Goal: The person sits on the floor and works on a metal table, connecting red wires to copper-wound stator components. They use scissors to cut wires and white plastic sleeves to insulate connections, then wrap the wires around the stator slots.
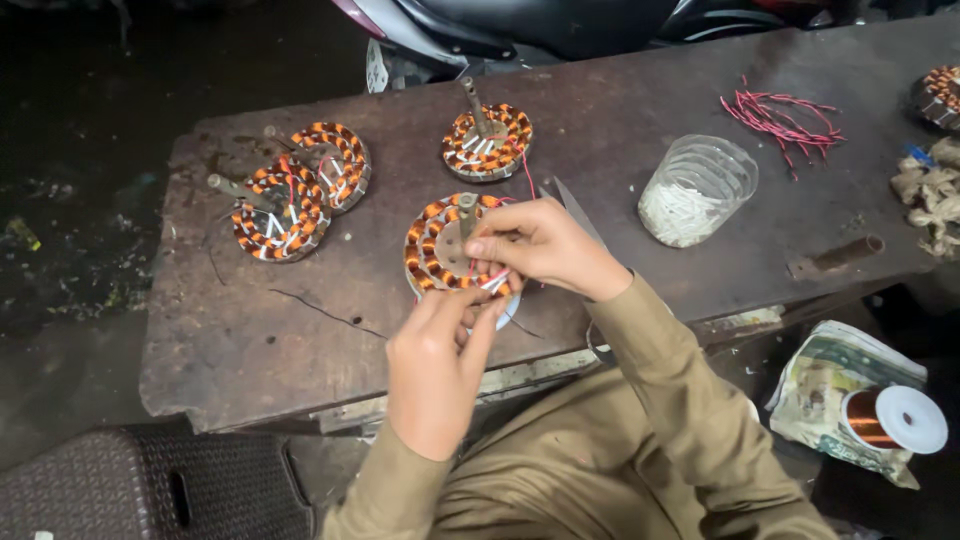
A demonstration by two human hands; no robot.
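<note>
The wound stator (445, 248) lies at the bench (250, 340) centre. Right hand (540, 245), at its 3 o'clock, pinches red lead wires (483, 270); left hand (435, 365), at 6 o'clock, pinches the same leads. Keep them taut, clear of the copper coils.

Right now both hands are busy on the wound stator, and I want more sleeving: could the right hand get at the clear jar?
Probably yes. The clear jar stands on the bench to the right of the right hand, with bare benchtop between them. The hand would first have to let go of the wound stator.
</note>
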